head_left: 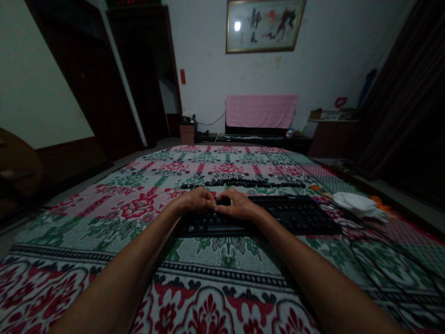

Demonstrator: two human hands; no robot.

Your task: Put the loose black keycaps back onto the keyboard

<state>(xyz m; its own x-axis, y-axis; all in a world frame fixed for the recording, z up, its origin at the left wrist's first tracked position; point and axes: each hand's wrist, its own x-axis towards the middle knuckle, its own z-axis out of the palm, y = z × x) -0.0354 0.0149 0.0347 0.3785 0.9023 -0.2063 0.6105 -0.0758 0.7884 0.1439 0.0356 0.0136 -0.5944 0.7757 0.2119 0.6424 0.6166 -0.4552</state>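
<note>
A black computer keyboard (pixel 295 215) lies on a patterned cloth, with some keys in place and other parts of it bare. Over its left half, my left hand (pixel 199 199) is closed with the fingertips pinched together. My right hand (pixel 236 204) meets it there, thumb and fingers curled toward the same spot. Whatever is between the fingertips is too small and dark to make out. Behind the keyboard, several loose black keycaps (pixel 243 183) lie in a long row.
The red, green and white cloth (pixel 208 297) covers the whole surface. To the right lie a white crumpled item (pixel 354 203), an orange item (pixel 380 204), an orange-tipped tool (pixel 316 188) and a black cable (pixel 375 241). A pink cloth (pixel 262 111) hangs by the far wall.
</note>
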